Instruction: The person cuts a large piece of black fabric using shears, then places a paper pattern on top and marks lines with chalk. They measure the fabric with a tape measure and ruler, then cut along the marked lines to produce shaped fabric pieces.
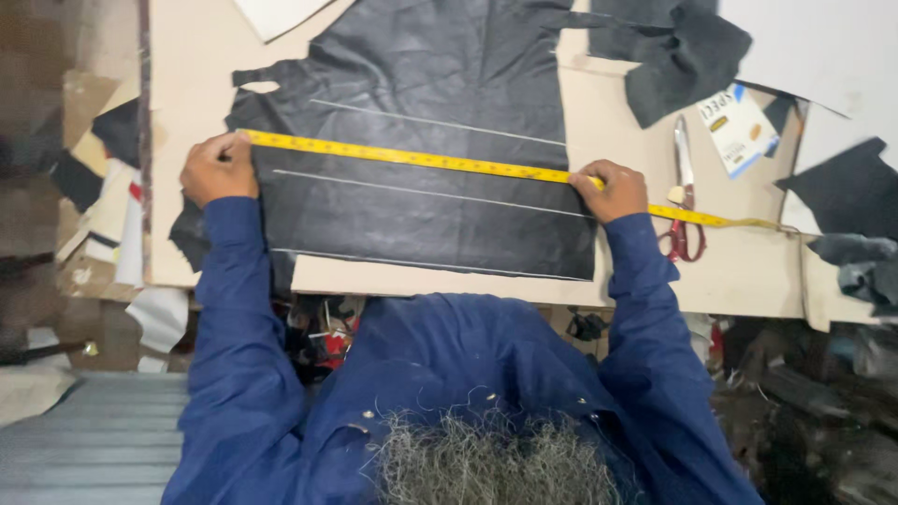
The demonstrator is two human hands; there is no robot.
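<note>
Both hands pin a yellow tape measure (412, 159) taut across the black leather sheet (421, 140), its long axis running ten to four o'clock. Left hand (217, 168) presses its end; right hand (613, 190) pinches it nearer the scissors (685, 192).

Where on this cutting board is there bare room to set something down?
Bare board lies above the left hand, left of the black leather. A patch sits between the right hand and scissors. Crowded: the right edge, under scraps and a card packet.

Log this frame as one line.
left hand: pins yellow measuring tape end | right hand: presses tape on black leather sheet | chalk lines on sheet | red-handled scissors beside right hand
</note>
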